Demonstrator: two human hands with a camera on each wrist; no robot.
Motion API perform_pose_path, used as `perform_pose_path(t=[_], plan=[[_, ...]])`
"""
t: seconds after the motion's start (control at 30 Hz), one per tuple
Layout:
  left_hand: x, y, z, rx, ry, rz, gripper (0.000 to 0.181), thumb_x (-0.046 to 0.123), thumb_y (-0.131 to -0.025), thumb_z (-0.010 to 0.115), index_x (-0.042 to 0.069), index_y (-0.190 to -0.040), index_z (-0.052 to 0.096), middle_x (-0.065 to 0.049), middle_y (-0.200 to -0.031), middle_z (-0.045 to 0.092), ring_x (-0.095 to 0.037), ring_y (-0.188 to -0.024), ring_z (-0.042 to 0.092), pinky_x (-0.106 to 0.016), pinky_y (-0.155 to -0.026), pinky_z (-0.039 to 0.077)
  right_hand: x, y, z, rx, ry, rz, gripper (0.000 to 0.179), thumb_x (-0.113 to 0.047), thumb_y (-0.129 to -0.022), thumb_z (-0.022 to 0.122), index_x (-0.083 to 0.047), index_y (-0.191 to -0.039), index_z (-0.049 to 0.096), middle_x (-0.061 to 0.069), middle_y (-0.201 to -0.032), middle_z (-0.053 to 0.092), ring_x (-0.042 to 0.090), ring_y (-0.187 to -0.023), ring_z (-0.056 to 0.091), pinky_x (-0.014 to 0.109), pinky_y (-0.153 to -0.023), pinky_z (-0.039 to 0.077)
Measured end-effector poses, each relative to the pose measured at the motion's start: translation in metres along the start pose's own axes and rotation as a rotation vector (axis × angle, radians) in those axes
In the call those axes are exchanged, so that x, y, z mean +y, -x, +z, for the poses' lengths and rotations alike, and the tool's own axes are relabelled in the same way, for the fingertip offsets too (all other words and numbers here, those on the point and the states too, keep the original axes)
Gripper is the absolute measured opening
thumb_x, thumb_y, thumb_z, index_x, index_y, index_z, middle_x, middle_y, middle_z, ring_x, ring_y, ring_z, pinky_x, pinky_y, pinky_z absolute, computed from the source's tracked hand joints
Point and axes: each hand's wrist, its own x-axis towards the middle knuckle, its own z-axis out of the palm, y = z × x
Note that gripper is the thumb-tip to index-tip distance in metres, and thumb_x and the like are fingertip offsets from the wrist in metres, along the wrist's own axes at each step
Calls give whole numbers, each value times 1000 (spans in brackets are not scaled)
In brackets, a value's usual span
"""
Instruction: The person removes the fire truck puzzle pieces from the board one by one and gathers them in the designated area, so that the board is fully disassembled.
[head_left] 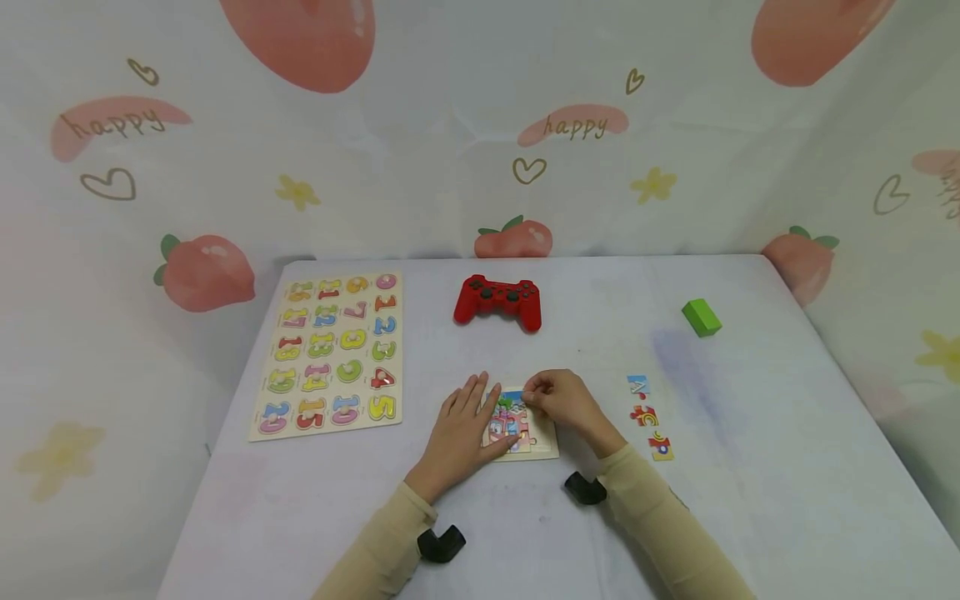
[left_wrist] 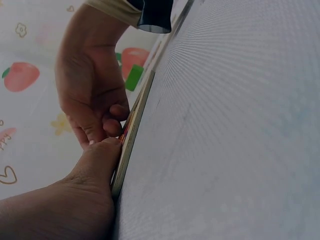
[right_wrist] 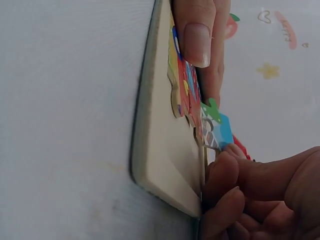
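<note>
A small jigsaw board (head_left: pixel 546 446) with a pale wooden frame lies on the table, its picture part-filled with colourful pieces. My left hand (head_left: pixel 459 437) rests over its left side, fingers spread, with the thumb (right_wrist: pixel 197 47) across the assembled pieces. At the upper right of the board, my right hand (head_left: pixel 564 402) pinches a jigsaw piece (right_wrist: pixel 222 132) between thumb and fingertips. That piece is blue and green and tilts up from the board in the right wrist view. Bare wood shows along the board's right side. In the left wrist view, the fingers hide most of the picture.
Three loose jigsaw pieces (head_left: pixel 644 415) lie in a column right of the board. A red game controller (head_left: pixel 498 302) sits behind it, and a green block (head_left: pixel 701 317) at the back right. A wooden number puzzle (head_left: pixel 390 367) occupies the left side of the table (head_left: pixel 540 550).
</note>
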Motion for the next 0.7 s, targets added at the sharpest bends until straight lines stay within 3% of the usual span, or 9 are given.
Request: perform_pose_path(t=[0.33,0.57,0.7], plan=[[0,0,0,13,56,-24,77,63,-92,43,16,-151,30,-8,-159,20,-25,-147,16,-46,-115,20,0,-2,-4,-34,-21,6,8,-13,-86,70,-6,-86,70,1,-63,59,11,-47,49,24,-47,39],[8,-3,2,146,204,-104,60,52,-94,51,16,-142,48,-6,-153,36,-23,-143,28,-50,-112,25,-2,-2,-5,-57,-22,16,9,-14,-88,69,-6,-86,70,2,-63,60,11,-46,50,23,-46,39],[11,-4,2,169,219,-132,60,52,-92,55,17,-140,50,-5,-152,38,-23,-142,29,-51,-111,26,-3,-2,-7,-68,-20,24,9,-14,-88,69,-5,-86,70,2,-61,59,11,-45,49,23,-45,38]])
